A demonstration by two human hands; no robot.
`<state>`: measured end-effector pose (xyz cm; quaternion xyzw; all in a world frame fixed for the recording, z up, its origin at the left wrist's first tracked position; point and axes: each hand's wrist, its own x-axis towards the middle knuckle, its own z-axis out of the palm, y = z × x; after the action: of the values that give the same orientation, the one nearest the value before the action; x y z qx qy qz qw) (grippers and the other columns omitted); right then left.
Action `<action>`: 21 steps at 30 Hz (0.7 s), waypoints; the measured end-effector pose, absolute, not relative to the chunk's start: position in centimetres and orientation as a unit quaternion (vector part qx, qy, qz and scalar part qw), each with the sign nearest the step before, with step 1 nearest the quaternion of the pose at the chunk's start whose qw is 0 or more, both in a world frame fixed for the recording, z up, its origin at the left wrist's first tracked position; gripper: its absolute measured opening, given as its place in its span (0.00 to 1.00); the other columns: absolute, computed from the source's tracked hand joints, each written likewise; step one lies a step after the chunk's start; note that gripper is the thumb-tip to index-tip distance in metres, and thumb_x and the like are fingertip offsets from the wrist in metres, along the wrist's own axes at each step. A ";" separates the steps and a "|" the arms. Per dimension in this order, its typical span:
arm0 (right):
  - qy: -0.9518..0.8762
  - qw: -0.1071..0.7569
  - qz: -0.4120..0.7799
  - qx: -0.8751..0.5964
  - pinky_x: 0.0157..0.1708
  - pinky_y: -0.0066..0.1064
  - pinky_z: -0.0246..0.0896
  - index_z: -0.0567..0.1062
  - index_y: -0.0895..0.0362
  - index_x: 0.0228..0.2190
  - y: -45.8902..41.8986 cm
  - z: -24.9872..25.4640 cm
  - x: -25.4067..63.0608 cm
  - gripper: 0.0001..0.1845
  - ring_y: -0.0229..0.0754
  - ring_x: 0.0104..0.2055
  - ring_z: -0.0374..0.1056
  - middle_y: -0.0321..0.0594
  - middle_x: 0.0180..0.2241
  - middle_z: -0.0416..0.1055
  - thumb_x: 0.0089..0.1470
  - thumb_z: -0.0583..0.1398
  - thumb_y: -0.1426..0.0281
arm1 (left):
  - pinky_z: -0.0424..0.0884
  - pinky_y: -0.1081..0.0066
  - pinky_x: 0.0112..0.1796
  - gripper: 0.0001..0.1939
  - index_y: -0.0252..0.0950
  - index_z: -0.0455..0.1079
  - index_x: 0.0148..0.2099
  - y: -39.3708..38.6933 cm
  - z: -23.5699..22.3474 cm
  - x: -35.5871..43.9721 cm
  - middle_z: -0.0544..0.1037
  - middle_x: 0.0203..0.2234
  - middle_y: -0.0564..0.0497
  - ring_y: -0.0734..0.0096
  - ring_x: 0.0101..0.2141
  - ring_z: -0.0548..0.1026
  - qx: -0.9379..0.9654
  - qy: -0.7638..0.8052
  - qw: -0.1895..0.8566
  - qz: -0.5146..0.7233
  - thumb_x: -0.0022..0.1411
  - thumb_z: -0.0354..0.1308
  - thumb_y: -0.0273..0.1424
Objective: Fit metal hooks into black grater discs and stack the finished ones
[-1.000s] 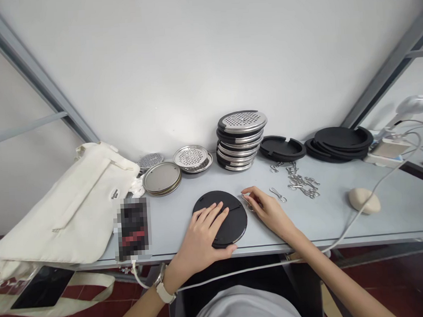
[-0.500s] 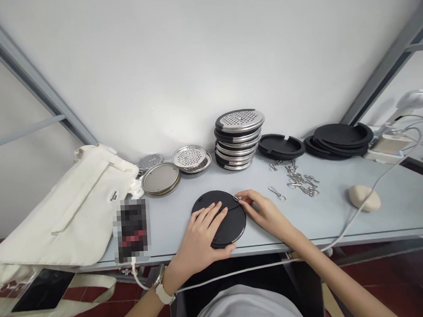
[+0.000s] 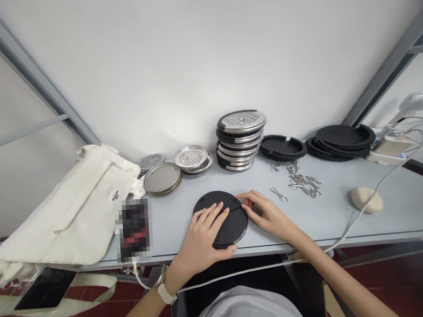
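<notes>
In the head view we list one black disc [image 3: 232,229], lying near the tabletop's [image 3: 337,218] front edge, the left hand [image 3: 201,239] resting on it, fingers spread flat and released. The right hand [image 3: 266,214] has its fingers pinching a small metal hook [image 3: 239,201] at the disc's slot. Behind them: stacked steel lids [image 3: 238,140], loose metal hooks [image 3: 303,184].

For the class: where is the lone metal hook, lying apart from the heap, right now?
In the head view, the lone metal hook lies on the table, right of the black disc, just above the right hand and left of the heap of hooks.
</notes>
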<state>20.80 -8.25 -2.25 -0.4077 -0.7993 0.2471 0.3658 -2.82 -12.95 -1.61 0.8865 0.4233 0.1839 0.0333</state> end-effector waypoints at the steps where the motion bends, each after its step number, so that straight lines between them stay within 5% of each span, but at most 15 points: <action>1: -0.800 0.363 0.248 -0.409 0.39 0.36 0.67 0.71 0.53 0.49 -8.3 -2.3 20.8 0.14 0.42 0.35 0.69 0.40 0.33 0.69 0.64 0.52 0.69 | 0.56 0.55 0.59 0.41 0.39 0.53 0.68 -13.0 -1.6 -2.8 0.57 0.66 0.45 0.53 0.63 0.58 0.886 0.425 0.033 0.183 0.56 0.63 0.42; 16: -0.797 0.383 0.238 -0.402 0.44 0.37 0.68 0.73 0.53 0.47 -8.0 -2.2 20.7 0.13 0.45 0.41 0.71 0.44 0.39 0.71 0.65 0.51 0.69 | 0.57 0.56 0.59 0.41 0.38 0.53 0.68 -13.0 -1.6 -2.8 0.57 0.66 0.45 0.54 0.63 0.58 0.886 0.424 0.032 0.183 0.56 0.63 0.42; 21: -0.787 0.401 0.236 -0.406 0.43 0.38 0.67 0.72 0.54 0.39 -8.2 -1.9 20.7 0.09 0.45 0.41 0.69 0.44 0.37 0.70 0.65 0.52 0.68 | 0.56 0.56 0.60 0.42 0.38 0.53 0.68 -13.0 -1.6 -2.8 0.57 0.66 0.45 0.54 0.63 0.57 0.886 0.426 0.035 0.182 0.56 0.63 0.41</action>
<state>20.67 -8.19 -1.87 -0.4061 -0.7865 0.2362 0.4008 -2.78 -12.98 -1.59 0.8856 0.4257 0.1822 0.0345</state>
